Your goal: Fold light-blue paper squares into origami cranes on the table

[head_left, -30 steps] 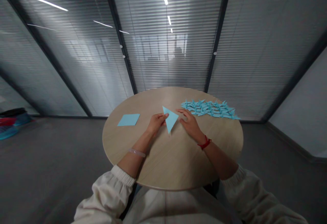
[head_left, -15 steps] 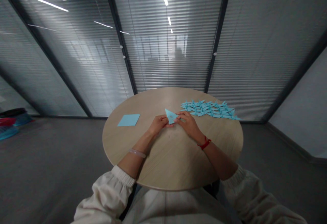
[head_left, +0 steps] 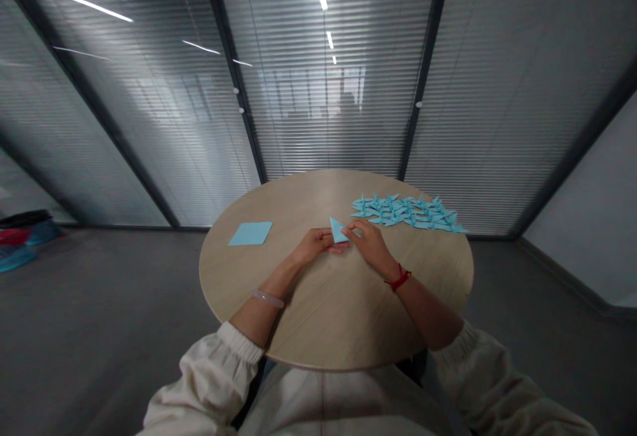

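Note:
A small folded light-blue paper triangle [head_left: 337, 229] lies at the middle of the round wooden table [head_left: 318, 316]. My left hand [head_left: 312, 245] pinches its left side, fingers closed on it. My right hand [head_left: 367, 241] presses and pinches its right side; a red cord circles that wrist. Most of the paper is hidden under my fingers.
A flat light-blue square sheet [head_left: 251, 232] lies on the table's left part. Several folded blue paper cranes [head_left: 405, 212] are spread at the far right. Glass walls with blinds stand behind the table. Coloured items [head_left: 22, 237] lie on the floor at far left.
The large upright paper triangle has been folded down into a smaller one. Both hands have come together over it, moving slightly away from me.

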Demonstrator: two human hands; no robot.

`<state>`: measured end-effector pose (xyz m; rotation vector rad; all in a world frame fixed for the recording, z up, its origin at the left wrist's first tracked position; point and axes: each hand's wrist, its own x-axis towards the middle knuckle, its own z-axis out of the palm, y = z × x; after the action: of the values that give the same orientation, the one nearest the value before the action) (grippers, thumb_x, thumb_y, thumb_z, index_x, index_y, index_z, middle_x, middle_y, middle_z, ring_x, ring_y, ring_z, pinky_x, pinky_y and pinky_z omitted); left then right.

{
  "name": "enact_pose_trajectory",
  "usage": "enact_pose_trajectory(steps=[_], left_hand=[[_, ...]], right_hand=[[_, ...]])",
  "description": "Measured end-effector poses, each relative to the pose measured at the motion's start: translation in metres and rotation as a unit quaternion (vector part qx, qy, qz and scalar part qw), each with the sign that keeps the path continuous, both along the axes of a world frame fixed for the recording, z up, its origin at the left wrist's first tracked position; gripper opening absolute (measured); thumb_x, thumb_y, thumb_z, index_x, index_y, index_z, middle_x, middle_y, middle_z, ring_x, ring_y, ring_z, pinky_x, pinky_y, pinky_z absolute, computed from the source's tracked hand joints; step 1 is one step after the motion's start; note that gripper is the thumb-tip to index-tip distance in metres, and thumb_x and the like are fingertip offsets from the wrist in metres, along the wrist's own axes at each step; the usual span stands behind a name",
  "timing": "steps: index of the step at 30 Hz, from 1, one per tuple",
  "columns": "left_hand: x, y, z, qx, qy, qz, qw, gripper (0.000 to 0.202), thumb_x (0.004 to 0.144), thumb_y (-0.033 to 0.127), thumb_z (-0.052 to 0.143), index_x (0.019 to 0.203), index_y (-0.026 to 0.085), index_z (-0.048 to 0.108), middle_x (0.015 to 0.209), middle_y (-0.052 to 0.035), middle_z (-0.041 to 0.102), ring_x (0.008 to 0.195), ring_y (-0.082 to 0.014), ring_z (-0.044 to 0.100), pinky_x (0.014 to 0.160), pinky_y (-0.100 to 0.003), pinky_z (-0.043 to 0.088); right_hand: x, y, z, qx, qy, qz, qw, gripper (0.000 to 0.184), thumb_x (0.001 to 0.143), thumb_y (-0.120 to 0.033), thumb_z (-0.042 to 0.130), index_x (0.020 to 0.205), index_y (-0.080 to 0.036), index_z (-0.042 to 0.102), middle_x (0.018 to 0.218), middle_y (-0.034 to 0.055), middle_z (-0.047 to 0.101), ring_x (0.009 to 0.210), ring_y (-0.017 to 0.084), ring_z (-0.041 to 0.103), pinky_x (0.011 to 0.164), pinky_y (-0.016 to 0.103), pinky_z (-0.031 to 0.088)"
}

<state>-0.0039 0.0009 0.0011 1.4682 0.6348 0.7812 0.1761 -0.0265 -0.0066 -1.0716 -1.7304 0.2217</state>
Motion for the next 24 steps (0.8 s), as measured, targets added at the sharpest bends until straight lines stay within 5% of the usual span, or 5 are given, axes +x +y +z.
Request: enact_pose_trajectory(steps=[7, 18, 21, 24], left_hand=[[0.0042, -0.0051, 0.0029, -0.027, -0.031, 0.017, 0.999, 0.060, 0.075, 0.063, 0.062, 0.097, 0.007, 0.068, 0.098, -0.0179, 0.072, 0.091, -0.0269, 0.070, 0.082, -0.042, 0.055], [0.0043, -0.0050, 0.0028, 0.009, 0.011, 0.009, 1.000, 0.054, 0.068, 0.051, 0.075, 0.100, 0.008, 0.068, 0.101, -0.0154, 0.072, 0.093, -0.0261, 0.069, 0.080, -0.037, 0.055], [0.0037, -0.0061, 0.0032, 0.014, 0.027, 0.000, 1.000, 0.054, 0.070, 0.052, 0.074, 0.100, 0.007, 0.068, 0.099, -0.0159, 0.072, 0.093, -0.0265, 0.069, 0.080, -0.037, 0.055], [0.0041, -0.0061, 0.0013, 0.020, 0.048, -0.018, 0.998, 0.054, 0.071, 0.054, 0.071, 0.098, 0.007, 0.068, 0.097, -0.0154, 0.072, 0.090, -0.0252, 0.070, 0.079, -0.037, 0.055]], right_hand=[[0.0010, 0.0006, 0.0011, 0.001, 0.008, -0.017, 1.000, 0.021, 0.088, -0.033, 0.055, 0.072, -0.020, 0.061, 0.077, 0.0031, 0.064, 0.078, 0.018, 0.058, 0.076, 0.030, 0.043], [-0.0005, 0.0013, -0.0002, -0.007, -0.005, -0.024, 1.000, 0.016, 0.084, -0.029, 0.058, 0.070, -0.021, 0.058, 0.076, 0.0021, 0.063, 0.078, 0.019, 0.059, 0.077, 0.032, 0.044], [-0.0019, 0.0006, -0.0005, -0.036, 0.039, -0.014, 0.998, 0.009, 0.081, -0.030, 0.061, 0.080, -0.022, 0.059, 0.079, 0.0011, 0.063, 0.079, 0.018, 0.060, 0.079, 0.032, 0.045], [-0.0035, -0.0003, -0.0002, -0.061, 0.085, 0.014, 0.994, 0.027, 0.078, -0.033, 0.065, 0.101, -0.021, 0.058, 0.086, 0.0016, 0.064, 0.084, 0.018, 0.062, 0.082, 0.033, 0.047]])
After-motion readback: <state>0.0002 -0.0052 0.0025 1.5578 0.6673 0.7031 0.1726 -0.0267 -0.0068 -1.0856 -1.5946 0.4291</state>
